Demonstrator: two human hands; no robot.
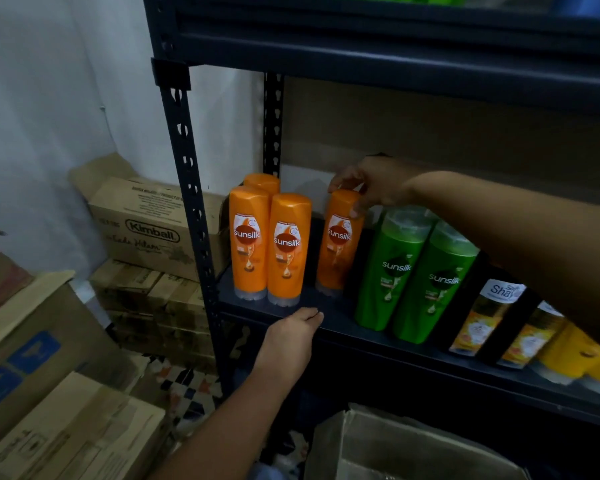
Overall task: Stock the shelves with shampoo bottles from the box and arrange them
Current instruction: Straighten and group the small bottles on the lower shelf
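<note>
On the dark metal shelf (329, 317) three orange Sunsilk bottles (286, 247) stand grouped at the left end. A fourth orange bottle (338, 240) stands a little to their right, and my right hand (371, 185) grips its top from above. My left hand (291, 337) rests on the shelf's front edge below the orange bottles, fingers fairly straight. Two green Sunsilk bottles (416, 271) stand to the right of the held bottle. An open cardboard box (395, 448) sits on the floor below the shelf; its contents are hidden.
Black-and-yellow bottles (492, 320) and yellow bottles (579, 362) fill the shelf's right side. Stacked cardboard cartons (149, 230) stand left of the rack's upright post (191, 188). More boxes (66, 420) crowd the lower left floor. Another shelf (395, 53) lies close overhead.
</note>
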